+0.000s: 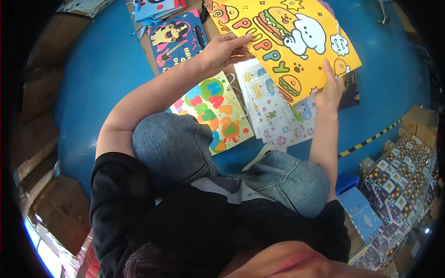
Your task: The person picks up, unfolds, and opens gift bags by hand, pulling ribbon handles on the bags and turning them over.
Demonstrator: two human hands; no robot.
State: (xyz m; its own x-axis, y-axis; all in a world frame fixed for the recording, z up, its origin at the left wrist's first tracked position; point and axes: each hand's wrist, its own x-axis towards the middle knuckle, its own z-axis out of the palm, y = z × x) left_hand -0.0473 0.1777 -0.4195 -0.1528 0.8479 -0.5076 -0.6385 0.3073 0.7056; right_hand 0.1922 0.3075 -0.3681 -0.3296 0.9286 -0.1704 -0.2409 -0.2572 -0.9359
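Note:
A flat yellow gift bag [315, 55] printed with PUPPY, a burger and a white dog is held up in front of me, tilted. My left hand [225, 52] pinches its left edge, with the fingertips partly behind it. Along the lower right edge, my right hand [330, 90] grips the bag, thumb on the printed face and the other fingers hidden underneath. Below the bag lie white sheets [278, 113] with small colourful prints. A pale yellow birthday gift bag [220, 111] with a cord handle lies beside them, under my left forearm.
A dark blue gift bag [176, 39] with a dog and guitar lies at the upper left, near a stack of bags [157, 9]. Cardboard boxes [60, 208] stand at left. Patterned packages [401, 180] and a light blue box [361, 213] are at right, near striped floor tape [371, 138].

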